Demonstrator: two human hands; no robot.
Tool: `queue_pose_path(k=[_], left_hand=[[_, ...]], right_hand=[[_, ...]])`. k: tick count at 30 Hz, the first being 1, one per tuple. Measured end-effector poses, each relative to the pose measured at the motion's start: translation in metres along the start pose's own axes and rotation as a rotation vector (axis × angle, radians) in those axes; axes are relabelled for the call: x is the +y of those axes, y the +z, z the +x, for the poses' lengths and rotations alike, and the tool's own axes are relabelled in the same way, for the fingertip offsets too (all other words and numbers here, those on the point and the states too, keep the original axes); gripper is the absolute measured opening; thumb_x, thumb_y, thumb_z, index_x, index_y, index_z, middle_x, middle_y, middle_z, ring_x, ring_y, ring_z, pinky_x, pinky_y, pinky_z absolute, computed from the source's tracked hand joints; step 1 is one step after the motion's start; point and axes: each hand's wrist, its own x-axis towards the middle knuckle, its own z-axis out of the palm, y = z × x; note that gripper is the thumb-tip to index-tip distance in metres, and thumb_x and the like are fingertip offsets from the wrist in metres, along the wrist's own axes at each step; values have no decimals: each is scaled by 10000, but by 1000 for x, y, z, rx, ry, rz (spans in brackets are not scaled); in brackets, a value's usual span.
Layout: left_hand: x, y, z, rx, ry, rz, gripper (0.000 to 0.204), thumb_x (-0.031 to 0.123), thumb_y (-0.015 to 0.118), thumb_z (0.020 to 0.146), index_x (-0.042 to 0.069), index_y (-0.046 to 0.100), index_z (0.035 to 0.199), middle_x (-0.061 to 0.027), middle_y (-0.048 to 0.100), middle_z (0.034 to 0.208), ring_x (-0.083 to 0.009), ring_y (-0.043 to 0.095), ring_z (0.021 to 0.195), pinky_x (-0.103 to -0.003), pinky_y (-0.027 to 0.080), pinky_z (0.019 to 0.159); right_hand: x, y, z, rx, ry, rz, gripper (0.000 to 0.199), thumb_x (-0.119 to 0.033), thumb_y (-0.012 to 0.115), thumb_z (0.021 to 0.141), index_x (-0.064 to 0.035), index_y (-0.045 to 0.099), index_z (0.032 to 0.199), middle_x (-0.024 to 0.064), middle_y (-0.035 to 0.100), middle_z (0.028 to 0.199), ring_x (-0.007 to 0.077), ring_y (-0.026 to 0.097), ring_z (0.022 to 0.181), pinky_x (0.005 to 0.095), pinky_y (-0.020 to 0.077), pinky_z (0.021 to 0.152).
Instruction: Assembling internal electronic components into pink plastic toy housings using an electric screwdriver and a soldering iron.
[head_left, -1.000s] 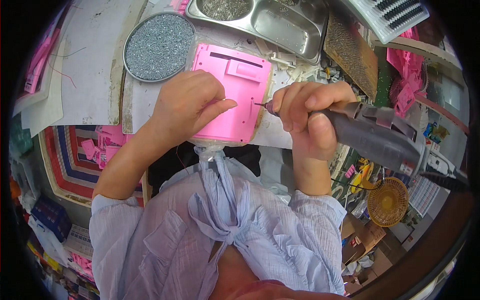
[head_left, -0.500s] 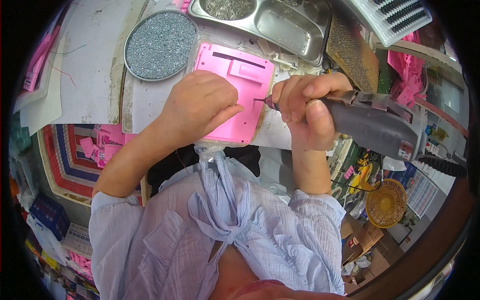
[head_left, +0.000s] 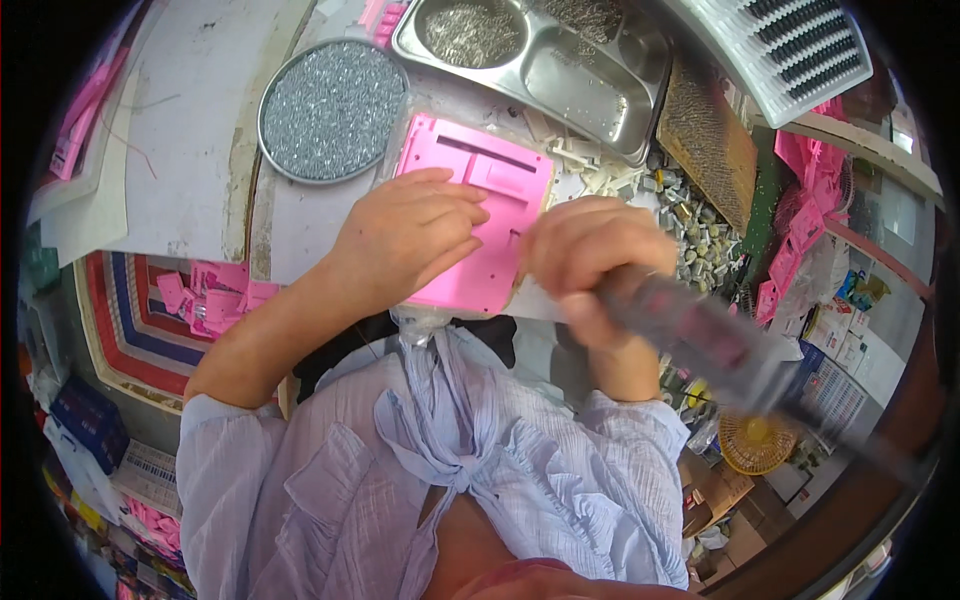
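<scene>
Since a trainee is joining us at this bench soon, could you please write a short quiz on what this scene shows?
1. Multiple choice: what does the right hand hold?
A) a sheet of paper
B) a dark handheld power tool
C) a yellow basket

2. True or false: the round dish of small metal pieces stands to the left of the pink panel.

3. Short answer: which hand is over the pink panel without holding the tool?

Key:
1. B
2. True
3. The left hand
</scene>
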Motion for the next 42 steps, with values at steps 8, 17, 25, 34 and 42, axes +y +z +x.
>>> queue_pose_path(k=[8,17,25,34,42], left_hand=[[0,1,2,-10,-21,-17,160,149,771,846,72,685,957,-49,734,1064,-216,690,1110,-425,514,1039],[0,2,0,14,-50,-69,154,143,792,827,77,696,927,-34,754,1079,-235,709,1103,-442,521,1008],[-4,-1,-14,179,-18,-103,158,146,787,835,77,702,949,-66,761,1070,-244,714,1093,-465,486,1047],[-1,-19,-12,187,-23,-86,211,96,802,807,67,705,992,-66,755,1039,-229,725,1041,-477,508,1037],[-5,-23,-22,211,-10,-128,234,89,812,768,71,708,976,-81,759,1001,-240,737,983,-475,521,1009]], right_hand=[[17,-32,23,173,-20,236,234,-98,726,930,-27,506,901,91,582,710,176,530,591,361,492,571],[35,-30,30,150,75,182,192,-87,694,936,-28,512,915,67,547,656,147,498,555,325,418,533],[-24,-6,44,64,-119,186,307,-328,695,952,-114,565,1130,-25,518,597,120,460,462,318,438,477],[-27,26,46,-15,-51,360,253,-314,698,967,-120,551,1037,-19,567,638,118,519,496,318,497,537],[-21,40,51,-41,-35,488,281,-201,722,957,-13,545,1066,83,578,672,171,517,546,351,422,522]])
